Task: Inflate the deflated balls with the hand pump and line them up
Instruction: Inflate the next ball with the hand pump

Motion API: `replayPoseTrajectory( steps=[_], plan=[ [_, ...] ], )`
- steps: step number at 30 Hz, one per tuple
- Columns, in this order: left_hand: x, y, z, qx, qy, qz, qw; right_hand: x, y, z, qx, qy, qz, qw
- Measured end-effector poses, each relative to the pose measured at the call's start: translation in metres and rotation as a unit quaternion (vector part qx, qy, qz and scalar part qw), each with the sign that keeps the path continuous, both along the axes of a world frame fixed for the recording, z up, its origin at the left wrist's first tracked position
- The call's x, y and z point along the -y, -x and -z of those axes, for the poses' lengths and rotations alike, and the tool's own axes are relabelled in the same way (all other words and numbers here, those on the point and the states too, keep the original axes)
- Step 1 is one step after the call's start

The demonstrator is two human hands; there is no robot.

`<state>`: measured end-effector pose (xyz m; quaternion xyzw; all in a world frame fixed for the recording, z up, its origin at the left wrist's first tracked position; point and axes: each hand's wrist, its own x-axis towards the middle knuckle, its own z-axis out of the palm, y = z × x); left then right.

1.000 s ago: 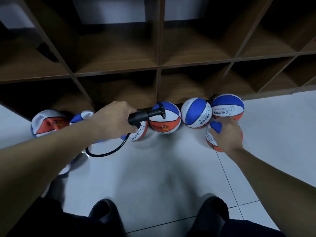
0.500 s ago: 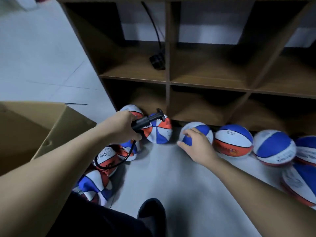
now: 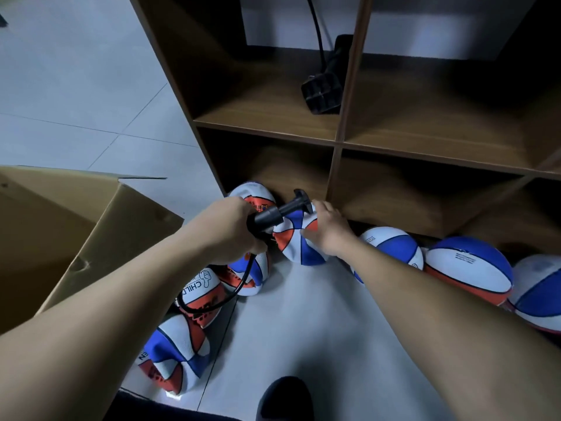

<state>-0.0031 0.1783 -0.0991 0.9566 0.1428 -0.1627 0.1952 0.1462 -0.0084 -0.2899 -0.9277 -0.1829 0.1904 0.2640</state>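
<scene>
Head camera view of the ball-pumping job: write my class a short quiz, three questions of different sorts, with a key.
1. True or false: the left hand grips the black hand pump.
2. What does the right hand rest on?
A. the cardboard box
B. a red, white and blue ball
C. the wooden shelf
3. Fill in: the pump's black hose hangs down in front of the crumpled, ______ balls beside the box.

Key: 1 true; 2 B; 3 deflated.
</scene>
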Motion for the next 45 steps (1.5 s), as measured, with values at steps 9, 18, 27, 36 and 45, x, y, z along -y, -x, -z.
replayPoseTrajectory(
  steps=[9, 18, 27, 36, 45],
  plan=[
    [-0.015, -0.015, 0.000, 0.013, 0.024, -0.043, 0.999, 0.007, 0.027, 0.021, 0.075, -0.033, 0.038, 0.996],
    [0.000, -0.018, -0.009, 0.040, 0.054, -0.020, 0.998, 0.014, 0.081, 0.009, -0.013, -0.111, 0.118, 0.987],
    [0.053, -0.011, -0.044, 0.079, 0.166, 0.052, 0.982, 0.084, 0.152, -0.072, 0.047, -0.194, 0.178, 0.964],
    [0.146, -0.003, -0.066, 0.075, 0.257, 0.161, 0.950, 0.189, 0.206, -0.136, 0.119, -0.213, 0.198, 0.949],
    [0.229, 0.036, -0.070, 0.123, 0.305, 0.254, 0.909, 0.273, 0.264, -0.171, 0.180, -0.185, 0.216, 0.942]
  ],
)
